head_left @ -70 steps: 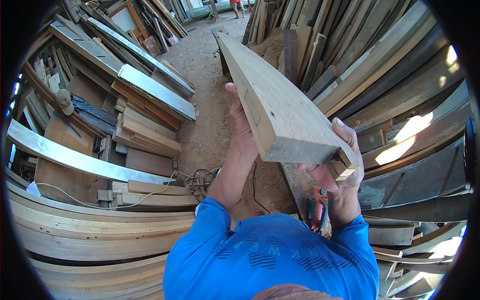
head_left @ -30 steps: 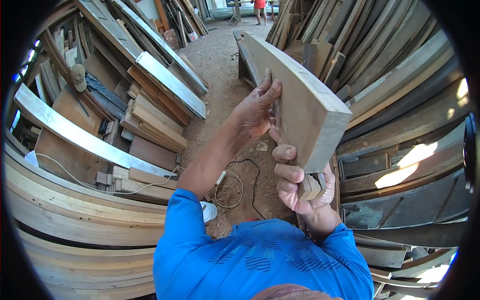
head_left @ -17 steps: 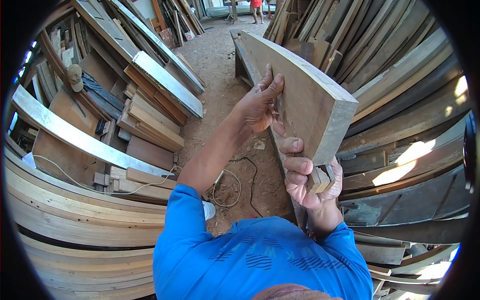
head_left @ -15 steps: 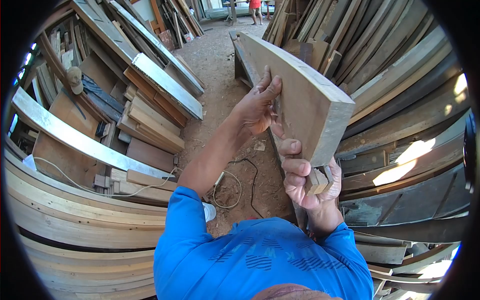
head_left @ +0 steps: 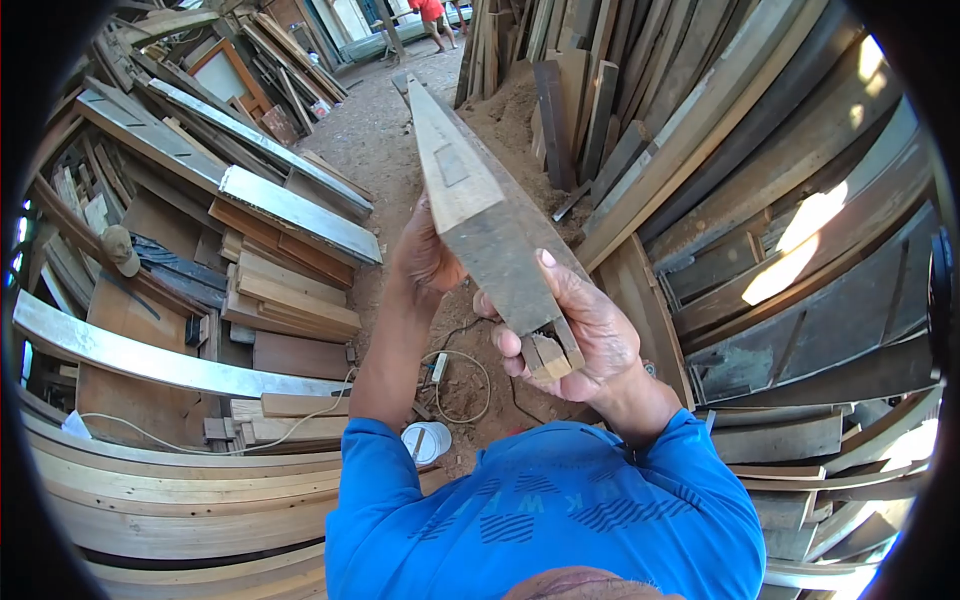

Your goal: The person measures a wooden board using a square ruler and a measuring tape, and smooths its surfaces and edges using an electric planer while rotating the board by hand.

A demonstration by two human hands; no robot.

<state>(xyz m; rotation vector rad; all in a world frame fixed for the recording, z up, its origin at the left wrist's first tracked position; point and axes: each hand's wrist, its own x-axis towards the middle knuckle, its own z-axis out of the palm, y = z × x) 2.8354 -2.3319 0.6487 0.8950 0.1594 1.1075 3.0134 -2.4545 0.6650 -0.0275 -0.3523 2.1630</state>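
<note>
A long, thick wooden plank (head_left: 500, 250) is held up in front of my chest, its near end towards me and its far end pointing away. Pencil lines form a small rectangle on its pale narrow edge. My left hand (head_left: 428, 255) supports the plank from the left side and underneath, its fingers partly hidden behind the wood. My right hand (head_left: 590, 335) grips the near end, with the thumb on the broad face and the fingers curled below. Slotted wooden tongues (head_left: 550, 357) stick out of that end between the thumb and fingers.
Stacked boards (head_left: 290, 300) line the left, and leaning planks (head_left: 740, 130) fill the right. A white bucket (head_left: 427, 441), a power strip (head_left: 440, 368) and looped cable lie on the dirt floor (head_left: 385, 150). Far off stands a person in red (head_left: 432, 14).
The plank has rolled so that its marked narrow edge faces up, and its near end has swung left. Both hands have moved left with it; the view has shifted too.
</note>
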